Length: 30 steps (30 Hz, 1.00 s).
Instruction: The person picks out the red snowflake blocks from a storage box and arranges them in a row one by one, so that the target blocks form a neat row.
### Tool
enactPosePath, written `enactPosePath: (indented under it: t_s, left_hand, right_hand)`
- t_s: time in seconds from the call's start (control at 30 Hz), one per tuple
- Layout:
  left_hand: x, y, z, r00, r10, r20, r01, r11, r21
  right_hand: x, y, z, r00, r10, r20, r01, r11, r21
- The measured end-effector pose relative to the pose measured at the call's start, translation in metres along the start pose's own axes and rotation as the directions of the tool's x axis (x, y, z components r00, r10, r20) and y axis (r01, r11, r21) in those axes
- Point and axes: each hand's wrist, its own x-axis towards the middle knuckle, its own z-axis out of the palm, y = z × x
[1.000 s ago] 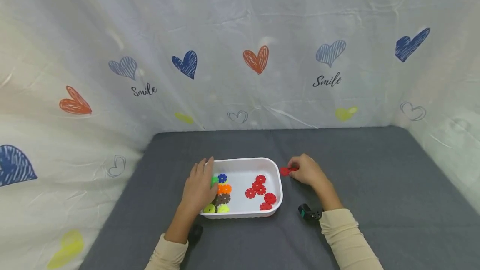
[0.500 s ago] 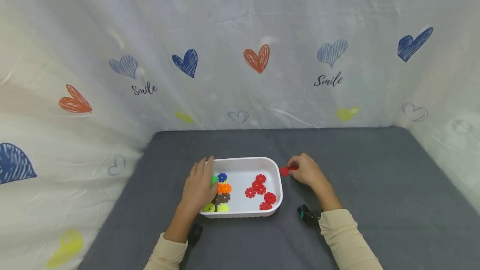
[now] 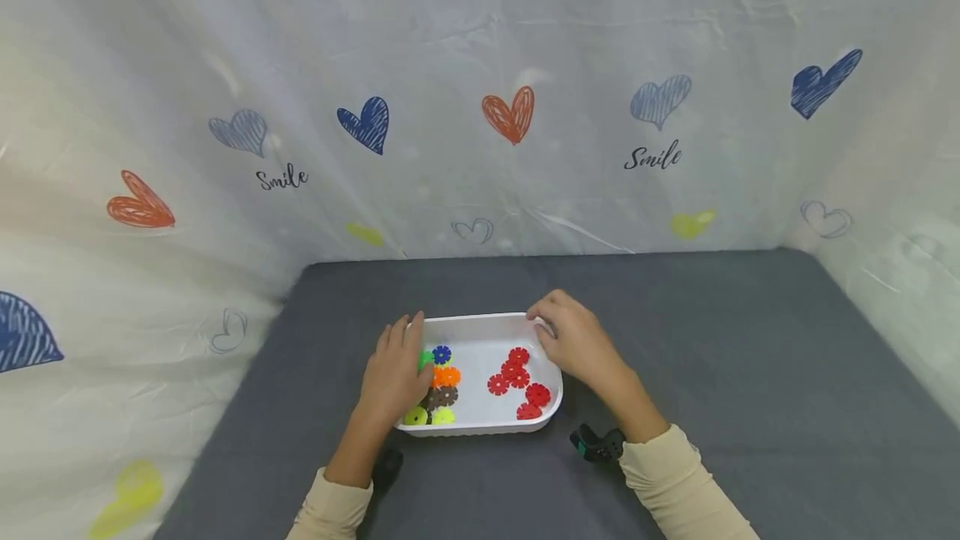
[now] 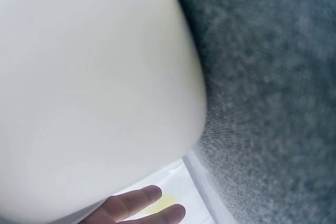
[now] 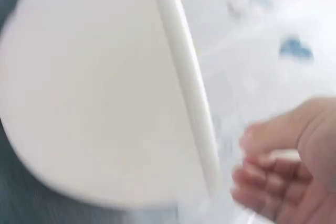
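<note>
A white plastic tray (image 3: 472, 423) stands on the grey cloth. At its left end my left hand (image 3: 393, 377) rests on the rim, fingers extended, hiding part of the contents. Beside that hand lie toothed plastic discs: a blue disc (image 3: 442, 354), an orange disc (image 3: 450, 377), a brown disc (image 3: 447, 396) and a yellow-green disc (image 3: 443, 416). Several red discs (image 3: 515, 370) lie on the right side. Over the tray's back right corner hovers my right hand (image 3: 577, 340), fingers loosely bent. The blurred right wrist view shows the right hand (image 5: 289, 166) beside the tray with nothing visible in its fingers.
Grey cloth (image 3: 712, 357) covers the table around the tray. A white curtain (image 3: 570, 48) printed with hearts hangs behind and at both sides. Dark straps with devices sit on the wrists; the right wrist device (image 3: 596, 443) is close to the cloth.
My right hand, earlier pinching a red disc right of the tray, has moved left to the back right corner; that disc no longer shows. My left hand stays put.
</note>
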Motion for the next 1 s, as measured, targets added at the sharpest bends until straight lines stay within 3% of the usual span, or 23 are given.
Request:
enactPosePath:
  t_s: [0.07, 0.17, 0.33, 0.47, 0.53, 0.73, 1.0]
  left_hand:
    - [0.0, -0.001, 0.0, 1.0, -0.012, 0.006, 0.012, 1.0, 0.0]
    - [0.0, 0.0, 0.001, 1.0, -0.009, -0.003, 0.009, 1.0, -0.008]
    - [0.003, 0.004, 0.001, 0.999, 0.025, -0.021, -0.025, 1.0, -0.019]
    - [0.001, 0.001, 0.0, 1.0, 0.016, -0.015, -0.016, 1.0, -0.004]
    - [-0.001, -0.002, -0.002, 1.0, 0.01, -0.01, -0.01, 1.0, 0.005]
    - [-0.002, -0.005, -0.003, 1.0, 0.014, -0.024, -0.014, 1.0, -0.005]
    - [-0.003, -0.002, 0.0, 0.999, 0.031, -0.042, -0.032, 0.999, -0.017]
  right_hand:
    - [0.002, -0.013, 0.008, 0.988, -0.142, 0.064, 0.142, 0.99, 0.014]
    - [0.002, -0.024, 0.021, 0.929, -0.286, 0.234, 0.289, 0.957, 0.025]
    - [0.001, -0.028, 0.036, 0.805, -0.318, 0.501, 0.403, 0.912, -0.069]
    - [0.001, -0.03, 0.04, 0.738, -0.296, 0.606, 0.468, 0.872, -0.144]
    - [0.002, -0.031, 0.041, 0.726, -0.282, 0.628, 0.48, 0.861, -0.169]
    - [0.003, -0.036, 0.033, 0.713, -0.221, 0.665, 0.501, 0.824, -0.264]
    - [0.005, -0.041, 0.018, 0.668, -0.075, 0.74, 0.413, 0.865, -0.286]
